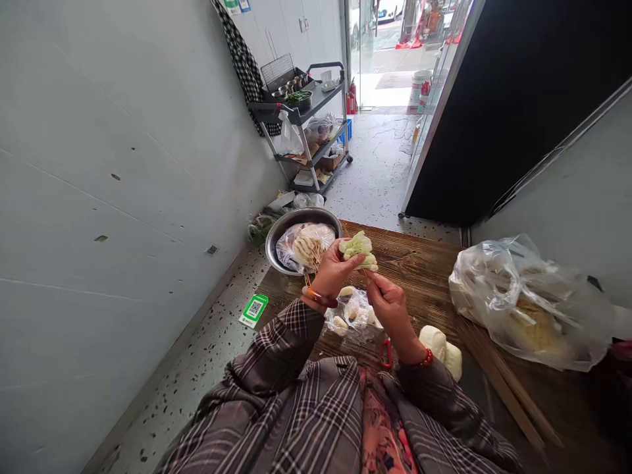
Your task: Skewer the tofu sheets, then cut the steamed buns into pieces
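Observation:
Pale green cauliflower florets (358,249) are gripped in the fingers of my left hand (332,268), above the wooden table (409,257). Just below them, my right hand (388,299) has its fingers closed round a thin skewer (364,271) that runs up to the florets. Whether its tip is inside them is hidden by my fingers. Under my hands lies a clear plastic bag (358,316) with whitish pieces on it. A red handle (385,353) shows beside my right wrist; its tool is mostly hidden.
At the table's far left stands a steel bowl (276,253) with bagged, skewered pale slices (307,250). White rounded chunks (439,349), long brown sticks (503,382) and a bulging plastic bag (528,303) lie right. Beyond is a loaded cart (316,99). A green QR card (254,311) is at left.

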`<state>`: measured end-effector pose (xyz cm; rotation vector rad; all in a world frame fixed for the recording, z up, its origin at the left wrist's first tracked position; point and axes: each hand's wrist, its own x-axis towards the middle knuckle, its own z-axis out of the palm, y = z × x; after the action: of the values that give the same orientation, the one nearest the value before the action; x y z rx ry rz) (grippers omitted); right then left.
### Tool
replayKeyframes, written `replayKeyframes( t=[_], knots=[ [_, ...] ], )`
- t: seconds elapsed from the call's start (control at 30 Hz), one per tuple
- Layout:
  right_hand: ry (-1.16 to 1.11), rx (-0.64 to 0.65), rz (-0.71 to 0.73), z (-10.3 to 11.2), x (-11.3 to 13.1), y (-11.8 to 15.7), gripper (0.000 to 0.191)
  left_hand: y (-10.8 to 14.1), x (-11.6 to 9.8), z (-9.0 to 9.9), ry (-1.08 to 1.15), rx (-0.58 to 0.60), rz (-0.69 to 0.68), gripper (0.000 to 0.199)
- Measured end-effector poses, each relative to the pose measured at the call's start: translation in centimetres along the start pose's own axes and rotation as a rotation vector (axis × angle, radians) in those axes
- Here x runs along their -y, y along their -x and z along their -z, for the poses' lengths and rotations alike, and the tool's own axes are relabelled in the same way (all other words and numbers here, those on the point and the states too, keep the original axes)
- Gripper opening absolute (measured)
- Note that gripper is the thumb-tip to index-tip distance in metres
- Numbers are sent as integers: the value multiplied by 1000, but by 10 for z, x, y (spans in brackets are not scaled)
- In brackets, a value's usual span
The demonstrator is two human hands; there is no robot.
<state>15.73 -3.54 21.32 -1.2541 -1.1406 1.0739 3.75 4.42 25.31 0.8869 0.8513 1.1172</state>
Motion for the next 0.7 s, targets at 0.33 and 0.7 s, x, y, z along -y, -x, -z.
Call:
replayKeyframes(
  t=[0.33, 0.7],
  knots=[
    [-322, -38, -74, -7, 10, -13, 50, 7, -2, 15, 28, 35, 4, 45],
    [-406, -65, -117, -17, 8, -26, 33, 11, -6, 31, -64, 156, 47, 44]
  ],
)
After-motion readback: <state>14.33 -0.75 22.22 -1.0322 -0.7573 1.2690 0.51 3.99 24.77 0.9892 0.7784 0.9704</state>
